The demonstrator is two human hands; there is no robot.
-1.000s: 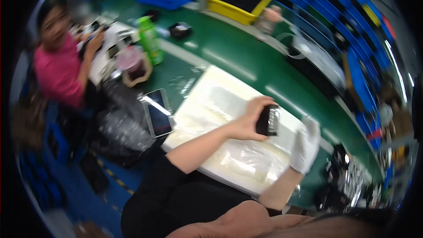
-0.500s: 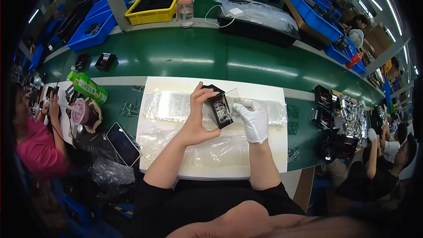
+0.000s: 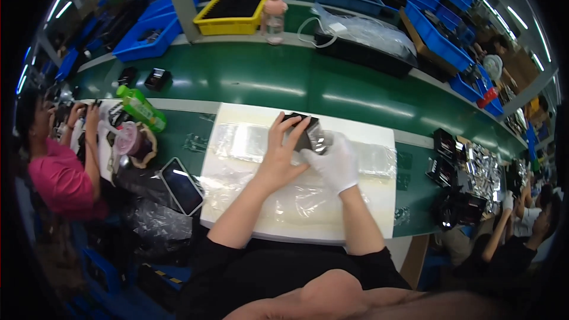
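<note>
Above the white foam board, a small black box with a shiny face is gripped between my hands. My bare left hand wraps its far left side, fingers over the top and thumb below. My right hand, in a white glove, closes round the box's right side, its thumb at the lower edge. The clear sheet seen earlier cannot be made out apart from the box's glossy face. Clear plastic film lies wrinkled on the board under my forearms.
At left stand a green bottle, a drink cup and a tablet. More black boxes and shiny parts lie at right. Co-workers sit on both sides. A yellow crate and pink-capped bottle line the back.
My gloved right hand has moved from the clear sheet onto the side of the box. The box has turned in my hands, and the whole view has shifted slightly.
</note>
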